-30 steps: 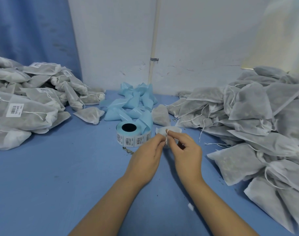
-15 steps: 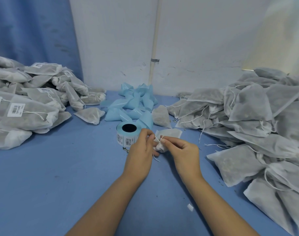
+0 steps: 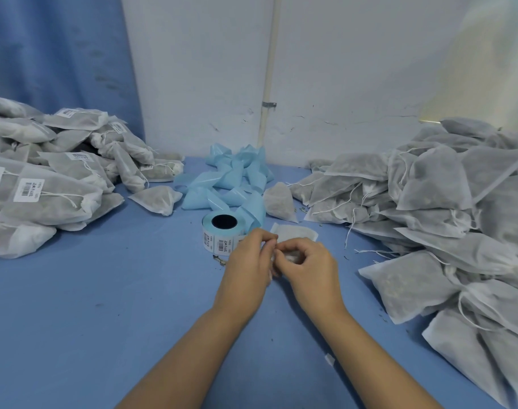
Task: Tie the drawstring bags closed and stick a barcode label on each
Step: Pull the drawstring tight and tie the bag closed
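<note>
Two hands work one drawstring bag [image 3: 296,233], just right of the label roll [image 3: 222,235] and a bit nearer the person. Left hand [image 3: 246,261]: fingers curled, tips pinched together at the bag's gathered mouth. Right hand [image 3: 311,265]: curled round the same bunched end, pinching it. The cord is too small to see between the fingers, so cannot tell if a knot is made.

The bag body lies flat on the table [image 3: 104,320] behind the hands, likely so its weight stays down while the neck is cinched. Judged step: tying, with no label seen on this bag.

The roll sits core hole up, close beside the left hand, barcodes facing the person. It is probably parked there so the next sticker is a short reach. Spent blue backing strip [image 3: 231,178] heaps up behind the roll, out of the way.

Left of the roll, well apart: pile of labelled bags [image 3: 45,187], the done stock. Right of the roll: bigger pile of unlabelled bags [image 3: 429,202] with loose cords, the feed stock. The split likely keeps done and undone bags from mixing.
</note>
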The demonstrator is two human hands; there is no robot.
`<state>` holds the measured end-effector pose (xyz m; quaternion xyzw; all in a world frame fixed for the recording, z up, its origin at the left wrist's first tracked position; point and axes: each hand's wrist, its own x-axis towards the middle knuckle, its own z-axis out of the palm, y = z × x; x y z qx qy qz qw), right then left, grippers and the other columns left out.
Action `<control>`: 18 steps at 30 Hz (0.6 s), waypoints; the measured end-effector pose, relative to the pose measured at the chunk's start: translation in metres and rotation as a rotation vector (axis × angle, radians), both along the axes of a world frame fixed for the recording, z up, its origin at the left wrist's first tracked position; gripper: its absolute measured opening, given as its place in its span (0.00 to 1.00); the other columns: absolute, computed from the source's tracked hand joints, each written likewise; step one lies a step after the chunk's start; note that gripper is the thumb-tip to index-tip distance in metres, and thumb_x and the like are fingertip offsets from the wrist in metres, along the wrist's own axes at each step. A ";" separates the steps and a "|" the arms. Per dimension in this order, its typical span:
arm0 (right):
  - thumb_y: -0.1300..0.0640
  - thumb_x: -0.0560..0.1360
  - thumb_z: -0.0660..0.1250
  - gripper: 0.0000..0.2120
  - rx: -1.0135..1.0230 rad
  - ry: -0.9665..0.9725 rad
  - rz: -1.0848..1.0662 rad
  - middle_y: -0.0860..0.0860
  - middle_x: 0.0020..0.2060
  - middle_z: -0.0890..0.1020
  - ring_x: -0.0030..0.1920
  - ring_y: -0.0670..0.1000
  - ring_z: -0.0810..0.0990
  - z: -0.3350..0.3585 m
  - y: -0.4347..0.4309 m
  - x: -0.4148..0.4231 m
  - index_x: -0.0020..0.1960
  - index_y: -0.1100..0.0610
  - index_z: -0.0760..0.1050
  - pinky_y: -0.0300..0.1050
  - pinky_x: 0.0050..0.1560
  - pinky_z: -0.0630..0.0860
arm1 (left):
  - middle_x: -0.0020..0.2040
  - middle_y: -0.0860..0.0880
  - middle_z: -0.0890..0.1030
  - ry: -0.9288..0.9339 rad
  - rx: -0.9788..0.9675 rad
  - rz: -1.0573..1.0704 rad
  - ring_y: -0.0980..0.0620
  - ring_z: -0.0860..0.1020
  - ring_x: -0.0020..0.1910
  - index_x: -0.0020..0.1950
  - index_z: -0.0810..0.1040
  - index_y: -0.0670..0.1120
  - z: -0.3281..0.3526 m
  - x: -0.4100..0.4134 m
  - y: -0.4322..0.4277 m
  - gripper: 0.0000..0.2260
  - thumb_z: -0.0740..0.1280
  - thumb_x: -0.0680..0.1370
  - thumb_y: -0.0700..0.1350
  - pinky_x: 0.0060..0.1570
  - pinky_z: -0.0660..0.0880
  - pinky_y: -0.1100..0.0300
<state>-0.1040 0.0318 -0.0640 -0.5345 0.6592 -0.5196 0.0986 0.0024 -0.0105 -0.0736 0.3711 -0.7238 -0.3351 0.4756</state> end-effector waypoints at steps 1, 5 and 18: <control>0.58 0.71 0.72 0.08 0.003 -0.011 -0.010 0.41 0.34 0.80 0.42 0.46 0.78 -0.001 -0.001 0.002 0.36 0.47 0.78 0.40 0.45 0.73 | 0.35 0.52 0.79 0.048 0.048 -0.024 0.62 0.77 0.33 0.50 0.75 0.47 0.001 -0.001 0.000 0.05 0.60 0.81 0.42 0.35 0.70 0.74; 0.61 0.70 0.72 0.07 -0.007 -0.263 0.010 0.50 0.37 0.79 0.35 0.44 0.77 -0.003 -0.003 0.006 0.36 0.55 0.76 0.36 0.37 0.72 | 0.46 0.48 0.83 0.305 0.282 -0.157 0.56 0.82 0.43 0.47 0.75 0.45 0.003 -0.004 0.000 0.06 0.59 0.81 0.38 0.40 0.77 0.67; 0.62 0.76 0.61 0.12 0.060 -0.836 0.242 0.49 0.32 0.81 0.35 0.44 0.77 0.011 -0.002 -0.001 0.36 0.57 0.78 0.35 0.37 0.70 | 0.39 0.54 0.81 0.163 0.139 -0.121 0.62 0.78 0.37 0.46 0.78 0.44 0.003 -0.003 -0.005 0.05 0.63 0.80 0.40 0.41 0.71 0.72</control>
